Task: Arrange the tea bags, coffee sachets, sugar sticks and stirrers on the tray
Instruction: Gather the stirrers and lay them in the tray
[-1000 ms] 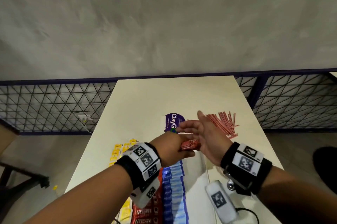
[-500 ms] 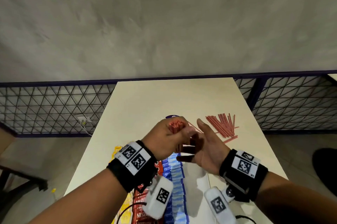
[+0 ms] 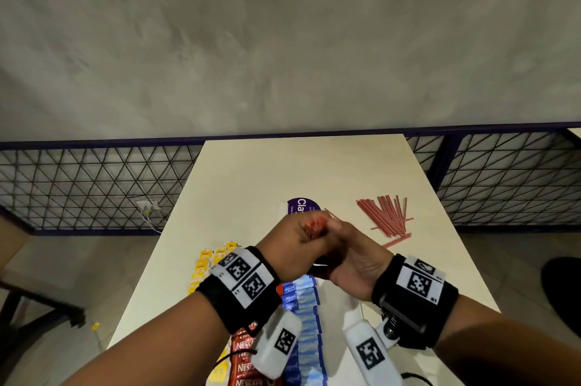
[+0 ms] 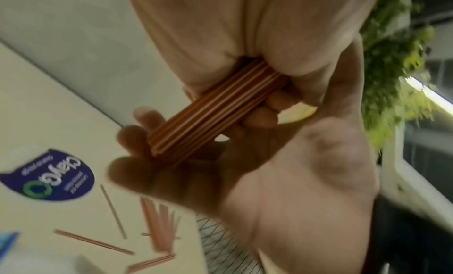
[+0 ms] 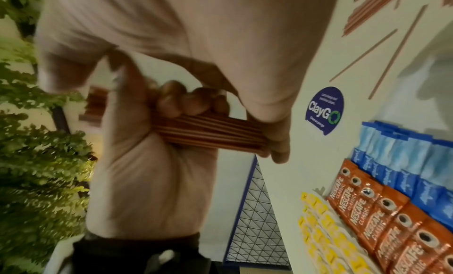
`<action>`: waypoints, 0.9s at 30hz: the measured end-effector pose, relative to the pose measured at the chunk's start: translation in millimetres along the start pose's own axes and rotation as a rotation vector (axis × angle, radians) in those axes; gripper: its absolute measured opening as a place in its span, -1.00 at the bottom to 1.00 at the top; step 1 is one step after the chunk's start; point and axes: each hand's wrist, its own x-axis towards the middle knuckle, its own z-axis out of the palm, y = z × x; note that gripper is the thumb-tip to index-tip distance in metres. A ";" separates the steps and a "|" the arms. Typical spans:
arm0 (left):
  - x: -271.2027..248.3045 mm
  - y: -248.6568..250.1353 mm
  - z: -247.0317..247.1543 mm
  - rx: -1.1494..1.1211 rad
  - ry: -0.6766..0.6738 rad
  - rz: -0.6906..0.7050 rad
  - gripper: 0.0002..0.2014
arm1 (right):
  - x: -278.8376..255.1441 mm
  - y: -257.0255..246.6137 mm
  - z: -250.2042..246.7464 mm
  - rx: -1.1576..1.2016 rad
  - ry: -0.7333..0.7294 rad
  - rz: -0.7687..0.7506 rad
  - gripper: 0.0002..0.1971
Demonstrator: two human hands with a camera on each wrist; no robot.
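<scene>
The left hand (image 3: 294, 239) is fisted round a bundle of red stirrers (image 4: 215, 107), while the right hand (image 3: 352, 255) lays flat fingers (image 4: 133, 140) against its end, apparently to square it, leaving loose stirrers (image 3: 385, 216) at two o'clock.

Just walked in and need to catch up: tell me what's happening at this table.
A person is sorting drink supplies. The left hand grips a bundle of red stirrers, with the right hand cupped against its end, likely squaring it up. More loose stirrers lie on the table. Yellow tea bags, Nescafe sachets and blue sugar sticks already sit in neat rows.
</scene>
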 end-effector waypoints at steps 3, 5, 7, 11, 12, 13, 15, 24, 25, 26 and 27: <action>5.2 3.9 -9.4 -0.137 0.181 0.061 -0.76 | -0.4 0.6 -6.7 0.134 -0.002 0.112 0.03; 5.8 -0.3 -10.4 -0.154 0.214 0.054 -0.74 | -1.6 0.9 -9.3 0.189 -0.021 0.149 0.08; 4.7 -4.5 -8.7 -0.148 0.212 0.019 -0.72 | -1.0 -1.1 -7.6 0.050 -0.003 0.150 -0.01; 6.1 -8.9 -11.6 -0.326 0.179 -0.077 -0.66 | 0.5 -7.7 -11.7 -0.626 0.057 -0.026 -0.19; 6.8 -10.0 -12.3 -0.410 0.188 -0.120 -0.65 | 0.1 -7.6 -10.6 -0.702 0.044 -0.047 -0.32; 7.4 -10.7 -12.5 -0.480 0.190 -0.158 -0.64 | -0.4 -6.0 -8.6 -0.734 -0.004 -0.048 -0.48; 9.6 -11.5 -9.1 -0.521 0.196 -0.193 -0.64 | -1.1 0.9 -4.9 -0.792 -0.089 -0.027 -0.79; 3.5 -20.4 -0.7 -0.616 0.171 -0.291 -0.76 | -7.8 22.0 -13.7 -0.594 -0.036 0.048 -0.78; 1.6 -23.7 2.9 -0.596 0.169 -0.288 -0.77 | -7.5 24.9 -16.3 -0.555 -0.025 0.067 -0.79; 0.8 -27.4 7.2 -0.556 0.180 -0.290 -0.79 | -6.6 29.3 -19.0 -0.523 -0.020 0.092 -0.80; 1.4 -32.1 12.2 -0.524 0.190 -0.299 -0.85 | -6.1 34.2 -21.8 -0.492 -0.009 0.118 -0.81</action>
